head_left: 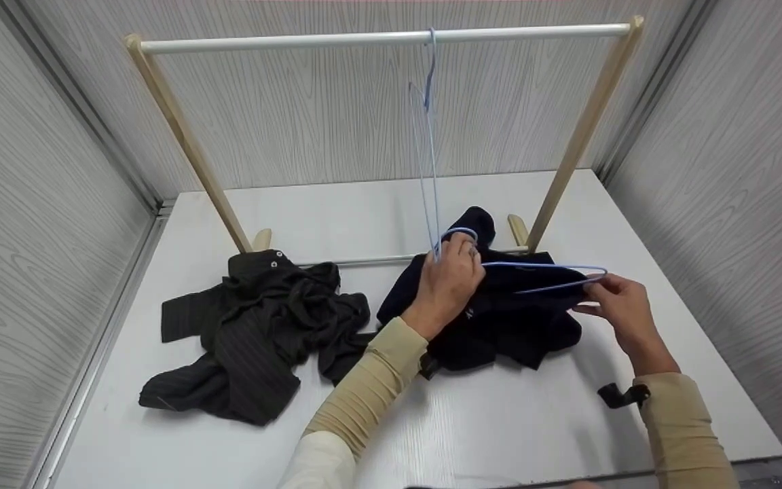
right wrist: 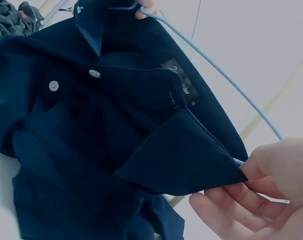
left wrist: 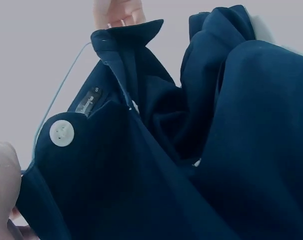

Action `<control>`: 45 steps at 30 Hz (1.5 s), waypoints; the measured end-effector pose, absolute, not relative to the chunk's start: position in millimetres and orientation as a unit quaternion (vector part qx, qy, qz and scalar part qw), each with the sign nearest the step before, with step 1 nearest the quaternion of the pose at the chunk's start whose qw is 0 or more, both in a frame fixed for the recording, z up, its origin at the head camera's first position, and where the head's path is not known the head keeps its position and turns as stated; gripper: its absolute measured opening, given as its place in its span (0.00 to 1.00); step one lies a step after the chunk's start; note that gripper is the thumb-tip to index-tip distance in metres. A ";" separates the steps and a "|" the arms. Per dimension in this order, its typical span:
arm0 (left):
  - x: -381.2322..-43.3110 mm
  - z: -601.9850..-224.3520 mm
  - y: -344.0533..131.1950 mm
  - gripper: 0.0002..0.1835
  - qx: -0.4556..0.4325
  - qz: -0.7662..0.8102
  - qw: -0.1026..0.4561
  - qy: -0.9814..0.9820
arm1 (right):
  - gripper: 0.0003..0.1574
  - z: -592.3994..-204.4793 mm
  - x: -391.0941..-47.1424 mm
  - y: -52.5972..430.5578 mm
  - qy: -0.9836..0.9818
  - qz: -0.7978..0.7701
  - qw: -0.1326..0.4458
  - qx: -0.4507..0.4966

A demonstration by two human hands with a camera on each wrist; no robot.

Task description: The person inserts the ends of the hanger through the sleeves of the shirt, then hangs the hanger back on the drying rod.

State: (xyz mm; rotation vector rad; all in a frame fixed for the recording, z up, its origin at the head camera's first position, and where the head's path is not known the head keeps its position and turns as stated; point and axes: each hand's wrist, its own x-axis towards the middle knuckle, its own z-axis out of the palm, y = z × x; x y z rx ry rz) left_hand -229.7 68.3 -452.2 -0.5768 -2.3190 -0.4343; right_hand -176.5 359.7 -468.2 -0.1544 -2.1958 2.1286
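A dark navy shirt [head_left: 499, 333] with white buttons lies bunched on the table, its neck opening raised between my two hands. A light blue wire hanger [head_left: 540, 265] runs across that opening. My left hand [head_left: 452, 278] grips the hanger near its hook, together with the shirt's neck edge. With thumb and fingers, my right hand [head_left: 625, 309] pinches the collar [right wrist: 191, 155] at the hanger's outer end. In the right wrist view, that end passes behind the collar, so its tip is partly hidden. A black label [right wrist: 181, 82] shows inside the neck.
A wooden rack [head_left: 588, 129] with a white rail [head_left: 282, 42] stands behind. Another blue hanger [head_left: 430, 136] hangs from the rail, its lower part overlapping my left hand in the head view. A dark striped garment [head_left: 255, 353] lies crumpled on the left of the white table [head_left: 119, 435].
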 end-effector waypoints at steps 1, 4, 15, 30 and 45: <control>-229.7 -452.3 67.5 0.12 -0.223 -0.164 0.352 -0.894 | 0.12 -466.8 -176.8 361.4 -0.721 0.690 0.044 -0.049; -229.2 -452.9 64.8 0.11 -0.224 -0.163 0.352 -0.894 | 0.13 -462.1 -176.7 366.4 -0.722 0.687 0.059 -0.051; -227.1 -458.8 61.6 0.09 -0.233 -0.165 0.356 -0.890 | 0.17 -434.9 -172.7 366.8 -0.760 0.643 0.077 -0.050; -226.0 -461.3 64.1 0.11 -0.242 -0.134 0.332 -0.902 | 0.17 -428.9 -176.6 355.0 -0.830 0.533 0.149 -0.067; -223.4 -461.1 61.2 0.15 -0.285 -0.132 0.337 -0.888 | 0.12 -428.3 -180.3 323.6 -0.893 0.409 0.185 -0.012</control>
